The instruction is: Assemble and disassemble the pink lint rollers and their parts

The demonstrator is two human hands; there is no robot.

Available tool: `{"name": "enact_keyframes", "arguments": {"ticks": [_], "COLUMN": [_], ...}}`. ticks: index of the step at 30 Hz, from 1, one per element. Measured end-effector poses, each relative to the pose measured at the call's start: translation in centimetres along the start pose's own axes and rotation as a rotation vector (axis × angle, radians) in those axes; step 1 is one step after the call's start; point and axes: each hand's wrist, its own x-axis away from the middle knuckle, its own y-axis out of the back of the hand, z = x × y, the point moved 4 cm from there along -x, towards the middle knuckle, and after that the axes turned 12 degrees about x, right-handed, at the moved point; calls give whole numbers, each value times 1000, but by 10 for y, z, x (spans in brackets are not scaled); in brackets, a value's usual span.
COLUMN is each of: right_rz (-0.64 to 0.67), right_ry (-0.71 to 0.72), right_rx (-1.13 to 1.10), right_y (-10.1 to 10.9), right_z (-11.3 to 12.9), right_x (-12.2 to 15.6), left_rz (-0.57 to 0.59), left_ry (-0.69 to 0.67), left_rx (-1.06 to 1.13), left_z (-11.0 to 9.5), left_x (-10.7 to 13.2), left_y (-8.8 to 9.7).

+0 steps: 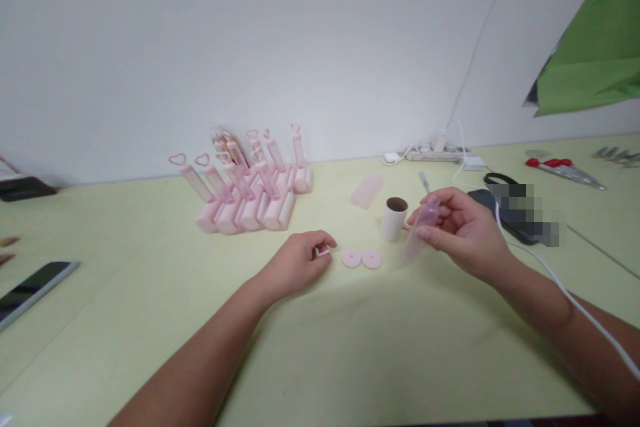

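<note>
My right hand (463,233) is closed on a translucent pink plastic piece (420,233), held at a tilt between thumb and fingers; it looks curled. My left hand (300,260) rests low over the table, thumb and fingers pinched around a small pale piece (324,253), mostly hidden. Just right of it, two flat pink discs (351,257) with centre holes lie side by side. Behind them stands a white cardboard tube (394,220), upright and open at the top. A flat translucent pink sheet (367,190) lies farther back.
Several pink assembled pieces with heart-shaped loops (240,190) stand at the back left. A power strip (435,153), red-handled scissors (565,167) and a dark phone-like object (505,213) are at right. A white cable (555,280) crosses my right forearm. Another person's fingertips (7,250) show at far left.
</note>
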Motion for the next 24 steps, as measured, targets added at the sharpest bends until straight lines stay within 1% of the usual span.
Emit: {"name": "enact_keyframes", "arguments": {"ticks": [3,5,7,9,13,15,17,19,22,24], "right_rz": [88,178,266,316,327,308,260,160,-51,-126], "right_ry": [39,59,70,64,68,100,142,162,148,143], "right_rx": [361,546,624,659,702,717,710,638,491,451], "right_y": [-6,-12,-18,-21,-18,-16,-12,-5,10,17], "right_z": [-2,-5,-8,-10,-8,-5,-3,-3,-8,-11], "right_x": [0,0,-1,-2,-4,-4,-4,-4,-5,-7], "left_rz": [54,79,96,111,129,125,118,110,98,97], "left_ry": [-21,-36,-47,-66,-115,-126,-133,-134,-127,-123], "left_rx": [17,28,35,38,33,26,15,3,-9,-13], "left_z": [-3,-6,-8,-8,-6,-4,-3,-3,-4,-4], "left_x": [1,2,2,1,0,-1,-1,-1,0,0], "left_y": [-6,-11,-15,-20,-28,-30,-30,-30,-29,-28]}}
